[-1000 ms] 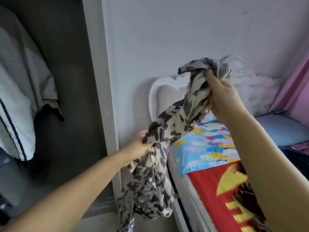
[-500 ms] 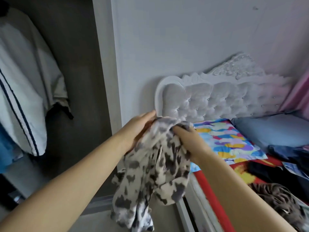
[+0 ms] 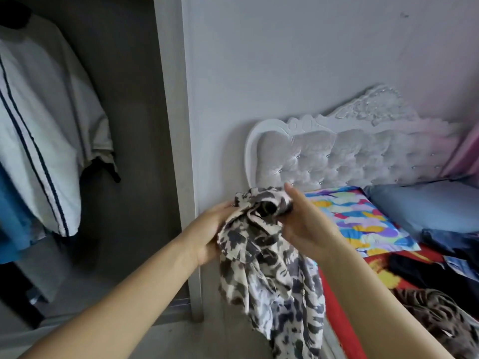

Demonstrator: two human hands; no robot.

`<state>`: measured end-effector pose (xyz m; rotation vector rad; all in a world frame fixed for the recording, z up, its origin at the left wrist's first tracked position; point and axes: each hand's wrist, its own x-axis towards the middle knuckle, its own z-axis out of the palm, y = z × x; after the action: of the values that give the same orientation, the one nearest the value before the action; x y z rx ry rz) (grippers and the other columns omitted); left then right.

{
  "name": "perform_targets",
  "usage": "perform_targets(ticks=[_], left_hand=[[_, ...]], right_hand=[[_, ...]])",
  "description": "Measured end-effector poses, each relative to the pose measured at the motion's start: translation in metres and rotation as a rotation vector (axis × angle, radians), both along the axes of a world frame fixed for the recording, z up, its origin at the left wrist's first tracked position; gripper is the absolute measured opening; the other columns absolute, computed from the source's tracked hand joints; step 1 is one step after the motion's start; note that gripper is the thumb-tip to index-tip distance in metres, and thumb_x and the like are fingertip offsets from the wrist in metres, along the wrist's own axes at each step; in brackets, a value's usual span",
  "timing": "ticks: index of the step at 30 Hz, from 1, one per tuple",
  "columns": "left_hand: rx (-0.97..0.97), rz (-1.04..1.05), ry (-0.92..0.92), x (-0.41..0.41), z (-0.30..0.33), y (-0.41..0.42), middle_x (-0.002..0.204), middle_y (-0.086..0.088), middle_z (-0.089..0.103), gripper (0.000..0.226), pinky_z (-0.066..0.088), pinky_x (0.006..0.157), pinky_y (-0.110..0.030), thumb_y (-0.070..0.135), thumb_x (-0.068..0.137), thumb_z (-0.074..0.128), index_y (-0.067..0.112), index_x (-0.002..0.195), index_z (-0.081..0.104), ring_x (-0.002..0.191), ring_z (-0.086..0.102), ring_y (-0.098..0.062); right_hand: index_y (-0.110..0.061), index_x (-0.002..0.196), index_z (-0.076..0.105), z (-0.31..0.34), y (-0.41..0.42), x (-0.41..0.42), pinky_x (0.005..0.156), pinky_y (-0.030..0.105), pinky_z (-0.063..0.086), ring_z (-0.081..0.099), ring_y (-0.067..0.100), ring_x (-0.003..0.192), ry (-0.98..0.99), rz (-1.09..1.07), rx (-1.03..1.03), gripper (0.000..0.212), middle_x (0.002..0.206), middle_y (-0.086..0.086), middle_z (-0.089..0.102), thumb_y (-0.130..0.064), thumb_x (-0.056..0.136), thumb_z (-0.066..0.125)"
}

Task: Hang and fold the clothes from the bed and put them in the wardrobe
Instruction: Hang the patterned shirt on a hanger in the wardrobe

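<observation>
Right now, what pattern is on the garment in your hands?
Cream garment with dark animal-print blotches, head view.

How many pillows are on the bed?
2: a colourful patterned pillow nearest the wardrobe, and a plain blue pillow beside it against the headboard. More may lie out of view.

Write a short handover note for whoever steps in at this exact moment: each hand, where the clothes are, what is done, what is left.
Left hand and right hand both grip the bunched patterned garment, held in the air between wardrobe and bed; it is neither folded nor hung.
Done: a white striped top hangs in the wardrobe.
Left: this garment, plus the dark clothes and brown patterned piece on the bed.
</observation>
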<state>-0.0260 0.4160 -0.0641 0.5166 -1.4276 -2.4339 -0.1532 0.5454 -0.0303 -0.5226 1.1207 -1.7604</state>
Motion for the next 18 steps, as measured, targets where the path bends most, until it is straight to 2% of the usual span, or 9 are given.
perform_targets(ticks=[2,4,6,8,9,11,14,16,18], left_hand=[[0.000,-0.007,-0.031,-0.003,0.002,0.002,0.098,-0.014,0.072,0.026,0.057,0.071,-0.031,0.030,0.071,0.069,0.011,0.087,0.076,0.088,0.070,-0.025],[0.008,-0.032,-0.040,-0.007,0.003,0.008,0.092,-0.015,0.072,0.023,0.057,0.069,-0.031,0.026,0.073,0.068,0.009,0.086,0.074,0.083,0.070,-0.025],[-0.026,-0.010,-0.034,-0.010,0.003,0.015,0.085,-0.013,0.073,0.015,0.056,0.060,-0.026,0.023,0.077,0.067,0.013,0.083,0.077,0.076,0.072,-0.022],[-0.053,0.005,-0.038,-0.011,0.004,0.020,0.084,-0.012,0.074,0.015,0.055,0.056,-0.024,0.020,0.082,0.064,0.012,0.086,0.076,0.074,0.072,-0.021],[-0.052,-0.003,-0.049,-0.011,0.004,0.021,0.081,-0.012,0.074,0.016,0.054,0.055,-0.024,0.019,0.079,0.064,0.009,0.085,0.075,0.071,0.072,-0.021],[-0.064,-0.024,-0.095,-0.010,0.005,0.020,0.076,-0.012,0.073,0.018,0.054,0.052,-0.024,0.020,0.077,0.062,0.009,0.079,0.077,0.066,0.072,-0.020],[-0.143,-0.026,-0.221,-0.007,0.009,0.013,0.089,-0.012,0.074,0.030,0.057,0.062,-0.028,0.033,0.093,0.054,0.012,0.090,0.076,0.077,0.073,-0.022],[-0.381,-0.031,-0.390,-0.002,0.018,0.005,0.104,-0.005,0.073,0.053,0.054,0.083,-0.030,0.063,0.087,0.048,0.020,0.106,0.073,0.094,0.070,-0.020],[-0.763,-0.068,-0.573,0.004,0.030,0.000,0.120,0.005,0.065,0.086,0.041,0.097,-0.028,0.085,0.069,0.030,0.027,0.122,0.064,0.109,0.060,-0.015]], right_hand=[[-0.033,0.125,0.048,-0.005,0.010,0.004,0.075,0.019,0.050,0.065,0.011,0.089,0.385,0.091,0.034,0.052,0.101,0.004,0.063,-0.024,0.079,0.071],[-0.039,0.134,0.040,-0.012,0.012,0.004,0.075,0.017,0.050,0.066,0.004,0.085,0.792,0.011,0.130,0.065,0.095,-0.006,0.065,-0.013,0.084,0.071],[-0.035,0.108,0.060,-0.012,0.009,0.002,0.075,0.024,0.048,0.061,0.011,0.074,1.054,-0.192,0.206,0.031,0.081,-0.004,0.065,-0.016,0.085,0.070],[-0.034,0.088,0.063,-0.012,0.009,-0.005,0.073,0.016,0.044,0.058,0.010,0.078,1.223,-0.246,0.255,0.012,0.083,-0.007,0.062,-0.025,0.085,0.069],[-0.037,0.091,0.063,-0.011,0.010,-0.009,0.073,0.007,0.039,0.055,0.003,0.085,1.286,-0.186,0.278,0.012,0.088,-0.013,0.058,-0.028,0.085,0.068],[-0.044,0.087,0.061,-0.008,0.011,-0.014,0.073,0.005,0.036,0.053,-0.009,0.086,1.327,-0.018,0.305,0.016,0.086,-0.025,0.057,-0.029,0.090,0.063],[-0.033,0.063,0.050,-0.013,0.005,-0.018,0.057,0.009,0.035,0.049,-0.006,0.056,1.395,-0.041,0.345,0.036,0.055,-0.021,0.055,-0.020,0.096,0.051],[-0.019,0.063,0.046,-0.009,-0.002,-0.019,0.047,0.012,0.033,0.041,0.004,0.047,1.360,-0.137,0.345,0.035,0.046,-0.010,0.047,-0.022,0.098,0.047],[-0.016,0.062,0.044,0.003,-0.008,-0.020,0.040,0.014,0.029,0.038,0.005,0.040,1.235,-0.180,0.276,0.036,0.040,-0.010,0.042,-0.025,0.098,0.046]])
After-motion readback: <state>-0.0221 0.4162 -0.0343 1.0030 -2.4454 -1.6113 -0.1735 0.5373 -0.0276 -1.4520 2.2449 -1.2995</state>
